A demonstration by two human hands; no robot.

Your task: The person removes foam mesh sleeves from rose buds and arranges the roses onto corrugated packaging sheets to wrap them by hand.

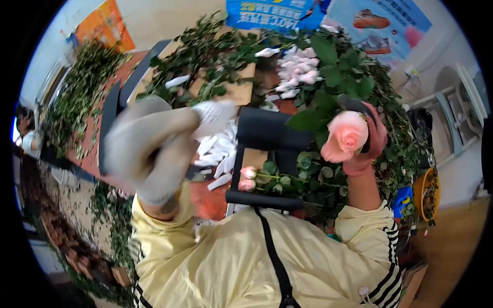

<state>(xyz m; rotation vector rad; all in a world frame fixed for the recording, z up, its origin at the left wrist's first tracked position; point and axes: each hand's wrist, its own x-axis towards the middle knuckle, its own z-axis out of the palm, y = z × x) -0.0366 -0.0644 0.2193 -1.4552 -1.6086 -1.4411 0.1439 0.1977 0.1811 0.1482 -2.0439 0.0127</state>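
My right hand [374, 134], in a pink and dark glove, is closed around a pink rose [346, 134] just below its bloom, with green leaves beside it. My left hand [154, 141] wears a pale grey glove and is smeared by motion. At its fingertips is a white mesh flower sleeve [216, 114], pinched at its near end. Below that lies a pile of white sleeves [218, 149] on the red tabletop. Two pink roses [247, 178] with leafy stems rest across a black padded stand [272, 126] in front of my body.
Several sleeved pale pink rosebuds [299, 71] are bunched at the back. Cut leafy stems [205, 56] cover much of the table, with more foliage [84, 102] at the left. An orange bucket [427, 194] and a grey-white folding chair [454, 113] stand on the right.
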